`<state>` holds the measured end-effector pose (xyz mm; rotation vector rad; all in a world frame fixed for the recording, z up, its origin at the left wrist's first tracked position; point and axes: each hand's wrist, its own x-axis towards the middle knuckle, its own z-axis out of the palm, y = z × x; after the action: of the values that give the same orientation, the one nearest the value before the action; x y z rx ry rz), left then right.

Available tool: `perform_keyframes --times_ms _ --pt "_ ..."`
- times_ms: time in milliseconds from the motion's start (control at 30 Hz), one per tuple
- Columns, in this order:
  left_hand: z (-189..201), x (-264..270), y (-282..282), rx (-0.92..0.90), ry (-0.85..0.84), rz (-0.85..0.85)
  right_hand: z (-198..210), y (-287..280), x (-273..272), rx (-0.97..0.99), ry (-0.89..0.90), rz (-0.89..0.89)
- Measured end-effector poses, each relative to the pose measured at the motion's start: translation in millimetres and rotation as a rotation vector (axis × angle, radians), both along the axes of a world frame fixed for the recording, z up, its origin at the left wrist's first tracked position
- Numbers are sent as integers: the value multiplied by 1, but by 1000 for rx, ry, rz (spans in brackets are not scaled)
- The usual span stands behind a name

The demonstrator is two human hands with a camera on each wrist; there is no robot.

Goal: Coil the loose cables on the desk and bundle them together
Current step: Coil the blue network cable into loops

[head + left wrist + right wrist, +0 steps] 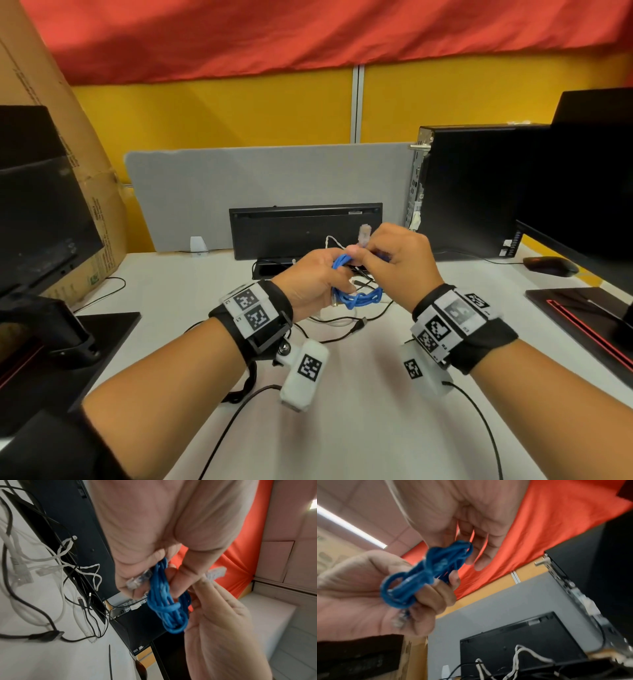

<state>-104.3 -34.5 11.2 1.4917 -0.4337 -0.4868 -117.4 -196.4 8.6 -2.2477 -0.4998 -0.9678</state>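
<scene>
Left hand (pixel 313 281) is gripping the coiled blue cable (pixel 359 298) above the desk (pixel 342 394), fingers curled round the loops, one clear plug (pixel 137 580) tucked against the palm. Right hand (pixel 399 255) is pinching the free end just below the other plug (pixel 364 234), apparently working it round the coil's waist.

Risks, as I am judging them:
- Stiff loops are likely springing open if the left hand's grip is easing while the end is being tucked.
- A wrap left loose is liable to slip off.
- White cables (pixel 56 559) and black cables (pixel 15 588) are lying tangled on the desk below; a dangling loop could be snagging them.
</scene>
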Motion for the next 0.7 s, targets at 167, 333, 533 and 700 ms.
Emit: perform_keyframes --times_ms 167,333,533,700 --pt "1 10 6 -89 15 189 -9 1 1 465 202 77" --pt "-8 16 23 79 -188 255 -10 10 -3 764 423 142" --pt "-5 18 50 310 -365 249 -12 29 -8 1264 767 333" --pt "-3 17 74 463 -269 219 -18 46 -7 1293 924 387"
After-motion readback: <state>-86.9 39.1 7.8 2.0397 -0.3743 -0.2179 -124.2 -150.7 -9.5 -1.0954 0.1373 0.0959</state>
